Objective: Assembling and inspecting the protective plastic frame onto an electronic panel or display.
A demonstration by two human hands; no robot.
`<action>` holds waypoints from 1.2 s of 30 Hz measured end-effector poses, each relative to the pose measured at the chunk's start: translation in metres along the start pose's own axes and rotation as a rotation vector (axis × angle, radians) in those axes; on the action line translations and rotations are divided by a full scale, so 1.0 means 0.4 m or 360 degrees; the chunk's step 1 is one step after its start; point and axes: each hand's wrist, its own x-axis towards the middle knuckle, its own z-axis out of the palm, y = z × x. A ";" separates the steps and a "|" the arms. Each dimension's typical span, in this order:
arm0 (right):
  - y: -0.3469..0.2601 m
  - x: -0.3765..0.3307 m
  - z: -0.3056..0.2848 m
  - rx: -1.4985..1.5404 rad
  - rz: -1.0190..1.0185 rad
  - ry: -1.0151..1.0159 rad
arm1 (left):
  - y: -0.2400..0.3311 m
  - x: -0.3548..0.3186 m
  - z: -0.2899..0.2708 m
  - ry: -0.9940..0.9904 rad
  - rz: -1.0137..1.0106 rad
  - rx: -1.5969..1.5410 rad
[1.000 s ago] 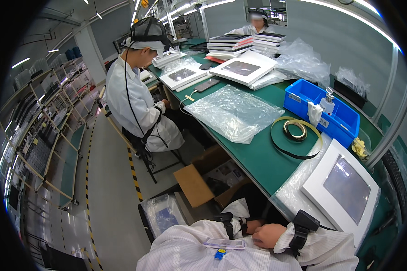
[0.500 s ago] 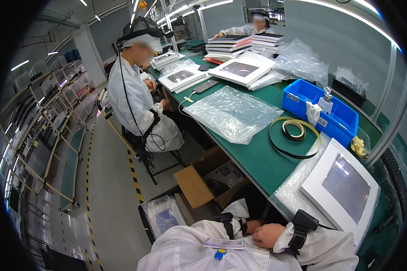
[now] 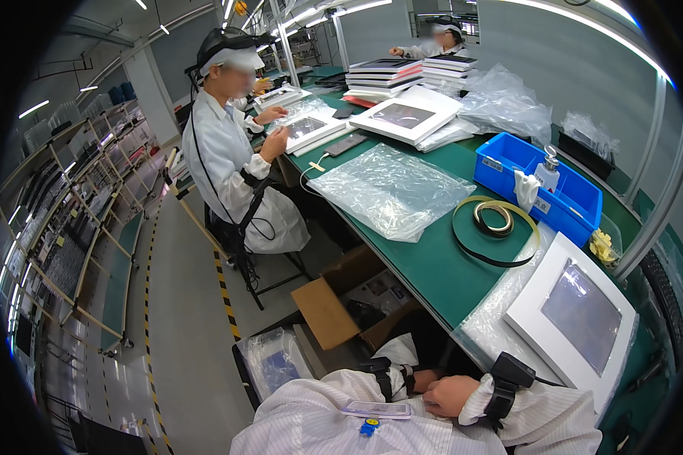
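Observation:
My right hand [image 3: 449,395] rests in front of my body near the table edge, fingers curled; what lies inside them is hidden. Touching it is my left hand [image 3: 425,380], mostly covered, with its fingers out of sight. Beside my right forearm, a white frame with a greyish panel [image 3: 580,315] lies tilted on clear plastic wrap [image 3: 501,322] at the table's near right. Farther along the green table [image 3: 425,277] are a loose roll of black and yellowish strip [image 3: 496,220] and a flat clear plastic bag [image 3: 391,189]. Neither hand touches these.
A blue divided bin [image 3: 501,155] holds a pump bottle [image 3: 546,171]. Stacked frames [image 3: 383,76] and crumpled plastic [image 3: 505,102] stand farther back. On the left a co-worker [image 3: 231,163] sits at the table; another person [image 3: 440,45] is behind. An open cardboard box [image 3: 326,311] lies below the edge.
The seated co-worker has raised both hands from the lap to a white frame on the table. The person at the back has drawn an arm back from the stack. My hands stay still.

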 end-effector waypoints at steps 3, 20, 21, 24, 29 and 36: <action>0.005 0.004 0.007 -0.0002 -0.0032 -0.0007 | 0.007 0.018 0.020 -0.0007 -0.0007 -0.0035; 0.011 0.006 0.032 -0.0015 0.0057 0.0023 | -0.015 0.018 0.013 -0.0037 0.0029 -0.0177; 0.020 0.012 0.045 -0.0032 0.0041 0.0020 | -0.023 0.027 0.011 -0.0039 0.0043 -0.0180; 0.036 0.018 0.064 -0.0050 0.0014 0.0026 | -0.056 0.068 0.008 -0.0048 0.0072 -0.0197; 0.021 0.013 0.050 -0.0036 0.0050 0.0038 | -0.130 0.199 0.017 -0.0233 0.0964 -0.0327; 0.033 0.015 0.068 -0.0021 0.0051 0.0034 | -0.152 0.283 0.049 -0.0339 0.1422 -0.0446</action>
